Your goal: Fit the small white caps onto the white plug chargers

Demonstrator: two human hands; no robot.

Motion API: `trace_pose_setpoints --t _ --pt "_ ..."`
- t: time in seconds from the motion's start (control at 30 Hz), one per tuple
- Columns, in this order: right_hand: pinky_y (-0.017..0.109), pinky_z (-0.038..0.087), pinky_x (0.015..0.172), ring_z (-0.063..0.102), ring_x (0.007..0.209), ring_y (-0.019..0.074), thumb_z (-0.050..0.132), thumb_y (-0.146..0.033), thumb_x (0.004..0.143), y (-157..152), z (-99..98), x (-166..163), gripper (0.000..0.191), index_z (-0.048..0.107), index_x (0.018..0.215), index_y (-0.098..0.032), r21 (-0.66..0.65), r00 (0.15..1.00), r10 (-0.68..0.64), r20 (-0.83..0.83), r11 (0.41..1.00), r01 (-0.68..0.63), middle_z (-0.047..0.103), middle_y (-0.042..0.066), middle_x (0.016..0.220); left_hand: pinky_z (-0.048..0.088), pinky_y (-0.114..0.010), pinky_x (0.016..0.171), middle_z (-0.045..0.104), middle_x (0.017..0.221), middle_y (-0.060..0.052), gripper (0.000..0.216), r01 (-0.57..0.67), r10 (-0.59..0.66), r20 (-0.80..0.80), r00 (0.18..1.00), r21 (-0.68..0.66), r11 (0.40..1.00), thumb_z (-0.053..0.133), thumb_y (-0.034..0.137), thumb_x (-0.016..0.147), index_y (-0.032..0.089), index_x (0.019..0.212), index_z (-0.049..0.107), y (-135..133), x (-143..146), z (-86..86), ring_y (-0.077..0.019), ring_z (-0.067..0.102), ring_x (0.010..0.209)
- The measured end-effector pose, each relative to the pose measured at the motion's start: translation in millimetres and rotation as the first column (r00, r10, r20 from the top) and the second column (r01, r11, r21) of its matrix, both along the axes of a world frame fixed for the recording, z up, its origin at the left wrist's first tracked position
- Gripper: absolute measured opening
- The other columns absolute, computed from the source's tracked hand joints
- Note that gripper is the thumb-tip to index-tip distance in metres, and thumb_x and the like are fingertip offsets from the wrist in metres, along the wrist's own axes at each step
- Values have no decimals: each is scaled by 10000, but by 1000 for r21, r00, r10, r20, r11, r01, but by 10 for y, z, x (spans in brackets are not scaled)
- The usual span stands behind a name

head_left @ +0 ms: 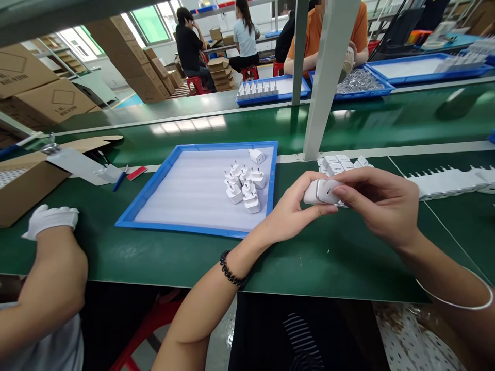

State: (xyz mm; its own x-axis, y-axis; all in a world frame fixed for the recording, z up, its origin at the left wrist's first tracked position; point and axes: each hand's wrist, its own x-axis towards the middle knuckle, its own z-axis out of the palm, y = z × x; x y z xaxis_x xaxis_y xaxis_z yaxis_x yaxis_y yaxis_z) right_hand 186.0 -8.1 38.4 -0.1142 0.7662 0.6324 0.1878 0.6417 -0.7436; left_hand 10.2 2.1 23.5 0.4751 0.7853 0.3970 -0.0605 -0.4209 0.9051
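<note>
A white charger (328, 191) is held between my two hands over the near side of the green bench. My left hand (296, 208) grips its left end between thumb and fingers. My right hand (381, 206) pinches its right end, where a small dark slot shows on the face. Just behind my fingers lies a group of white charger blocks (336, 164), partly hidden by my hands. To the left, a blue-rimmed tray (201, 231) with a white lining holds a cluster of white plug chargers (244, 185), and a single charger (257, 156) lies apart near its back corner.
A row of white plugs (452, 183) stretches along the right. A metal post (319, 87) rises behind my hands. At left are a co-worker's gloved hand (52, 219), a cardboard box (31, 188), a blue pen (120, 180) and a red piece (136, 173). People sit across the bench.
</note>
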Motion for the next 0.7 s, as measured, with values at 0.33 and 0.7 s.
trace_pose_setpoints --t 0.33,0.7 --pt "280 471 470 587 557 130 759 -194 829 -1 33 22 128 759 919 -284 -34 1000 5 9 999 -4 676 -6 710 493 -315 905 594 1123 -48 312 21 -20 -41 999 20 1000 691 310 867 211 1112 525 9 -9 13 -194 585 1058" --pt "277 440 449 563 525 116 776 -238 811 32 80 48 25 760 809 -258 -130 997 77 1 989 -76 681 -7 687 477 -343 928 601 1120 -55 329 15 -14 -67 998 10 1000 705 329 854 204 1113 545 19 -11 1 -207 581 1061"
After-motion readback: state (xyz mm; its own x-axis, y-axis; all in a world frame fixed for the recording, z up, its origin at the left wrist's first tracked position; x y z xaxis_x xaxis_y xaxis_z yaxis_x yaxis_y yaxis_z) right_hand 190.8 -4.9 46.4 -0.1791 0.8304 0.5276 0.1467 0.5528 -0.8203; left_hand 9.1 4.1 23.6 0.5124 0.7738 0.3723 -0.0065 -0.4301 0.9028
